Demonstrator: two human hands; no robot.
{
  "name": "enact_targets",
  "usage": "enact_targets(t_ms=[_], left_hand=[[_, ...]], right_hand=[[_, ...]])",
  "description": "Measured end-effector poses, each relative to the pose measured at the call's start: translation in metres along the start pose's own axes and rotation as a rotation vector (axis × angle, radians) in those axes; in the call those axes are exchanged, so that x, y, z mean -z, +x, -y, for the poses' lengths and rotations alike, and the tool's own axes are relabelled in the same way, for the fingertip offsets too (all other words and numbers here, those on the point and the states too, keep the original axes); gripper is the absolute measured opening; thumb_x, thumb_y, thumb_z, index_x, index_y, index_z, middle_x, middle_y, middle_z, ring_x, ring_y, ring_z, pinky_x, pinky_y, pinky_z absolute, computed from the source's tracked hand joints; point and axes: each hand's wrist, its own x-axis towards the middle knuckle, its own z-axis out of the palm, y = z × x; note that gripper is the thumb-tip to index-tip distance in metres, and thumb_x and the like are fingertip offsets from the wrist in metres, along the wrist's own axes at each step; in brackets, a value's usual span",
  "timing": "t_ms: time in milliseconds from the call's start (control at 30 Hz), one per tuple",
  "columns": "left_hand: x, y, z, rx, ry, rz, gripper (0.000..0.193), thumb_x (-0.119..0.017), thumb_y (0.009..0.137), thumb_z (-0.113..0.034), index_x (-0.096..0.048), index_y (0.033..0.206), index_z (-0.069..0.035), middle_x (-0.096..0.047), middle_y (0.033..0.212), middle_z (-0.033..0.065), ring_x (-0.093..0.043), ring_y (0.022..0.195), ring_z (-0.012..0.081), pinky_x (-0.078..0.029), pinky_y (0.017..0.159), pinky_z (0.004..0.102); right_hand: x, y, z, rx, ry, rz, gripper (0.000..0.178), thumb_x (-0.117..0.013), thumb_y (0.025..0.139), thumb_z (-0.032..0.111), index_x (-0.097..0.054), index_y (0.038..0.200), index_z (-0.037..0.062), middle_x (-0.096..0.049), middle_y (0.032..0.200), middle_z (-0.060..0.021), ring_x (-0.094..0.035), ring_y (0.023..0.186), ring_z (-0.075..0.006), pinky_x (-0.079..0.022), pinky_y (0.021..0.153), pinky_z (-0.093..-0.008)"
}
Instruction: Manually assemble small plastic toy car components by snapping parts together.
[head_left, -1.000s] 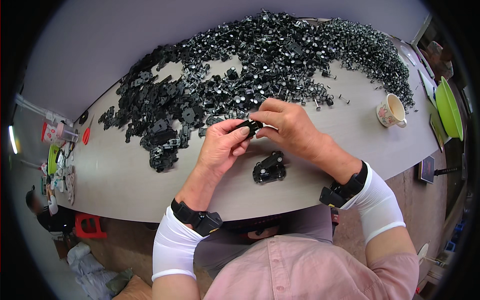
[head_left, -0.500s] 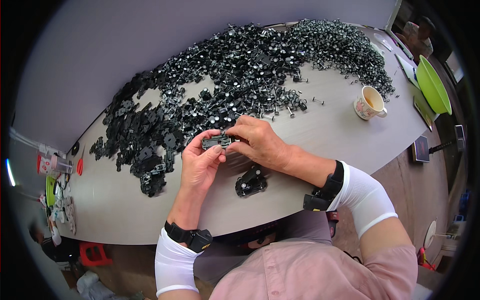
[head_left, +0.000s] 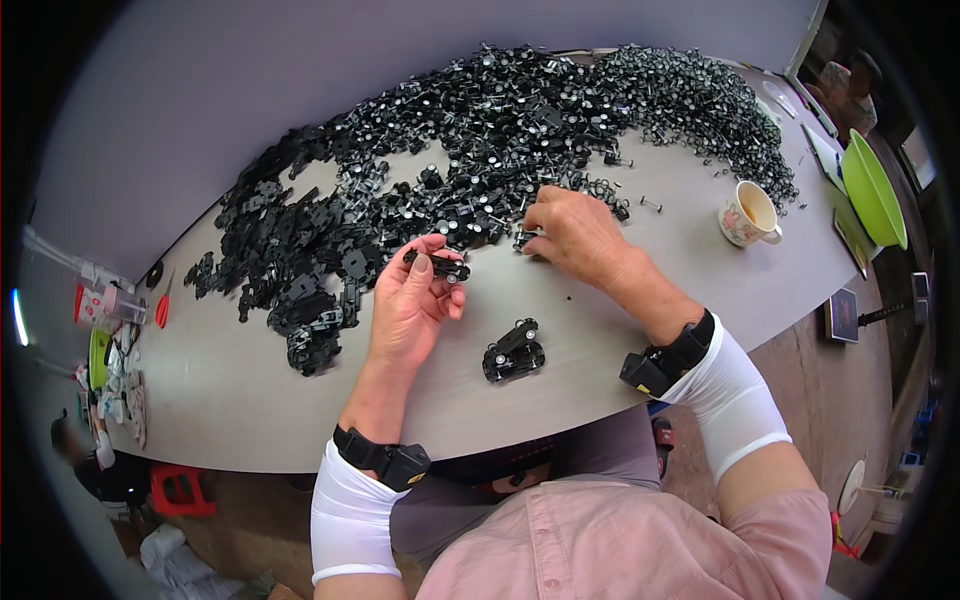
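Note:
My left hand [head_left: 408,312] is closed round a small black toy car chassis [head_left: 450,268], pinched between thumb and fingers, with small wheels showing on it. To its right, my right hand [head_left: 582,238] reaches to the near edge of the heap of wheel axles [head_left: 480,130]. Its fingers are curled together by a small dark piece [head_left: 523,239]; what exactly they grip is too small to make out. On the table in front of me lie a couple of black toy car chassis with wheels [head_left: 514,352], one leaning on the other.
Black chassis plates [head_left: 290,240] are heaped at the left, tiny silvery parts [head_left: 700,110] at the far right. A cup with brown liquid [head_left: 748,214] stands at the right, near a green basin [head_left: 872,190]. Orange-handled scissors [head_left: 163,308] lie at the left edge.
My right hand has left the chassis and moved up and right to the heap's edge. The left hand still holds the chassis, now turned and raised slightly.

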Motion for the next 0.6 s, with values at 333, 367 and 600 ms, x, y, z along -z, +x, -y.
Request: enact_targets(t_ms=[333,367,600], left_hand=[[-0.007,-0.001,0.0,0.037,-0.022,0.048,0.048,-0.049,0.097,-0.026,-0.036,0.136,-0.002,-0.061,0.097,0.0109,-0.06,0.064,0.0186,-0.046,0.046,0.0267],[-0.006,-0.001,-0.001,0.029,-0.017,0.04,0.048,-0.049,0.097,-0.026,-0.036,0.136,-0.002,-0.061,0.096,0.0109,-0.059,0.063,0.0184,-0.046,0.046,0.0267],[-0.002,0.0,-0.001,0.052,0.008,0.038,0.048,-0.058,0.091,-0.014,-0.04,0.135,-0.004,-0.061,0.098,0.0111,-0.061,0.065,0.0186,-0.048,0.049,0.0262]], right_hand=[[-0.001,-0.001,0.002,-0.049,0.287,0.153,0.018,-0.065,0.082,0.016,-0.063,0.079,-0.0015,-0.06,0.076,-0.0175,-0.059,0.073,-0.0343,-0.046,0.065,-0.0411],[0.001,0.0,0.003,-0.08,0.271,0.248,0.02,-0.064,0.083,0.016,-0.062,0.077,-0.0029,-0.06,0.074,-0.0194,-0.059,0.071,-0.035,-0.045,0.064,-0.0416],[0.01,-0.002,-0.005,-0.14,0.125,0.225,0.021,-0.066,0.08,0.015,-0.059,0.077,-0.005,-0.06,0.075,-0.0201,-0.059,0.067,-0.0348,-0.045,0.06,-0.0415]])
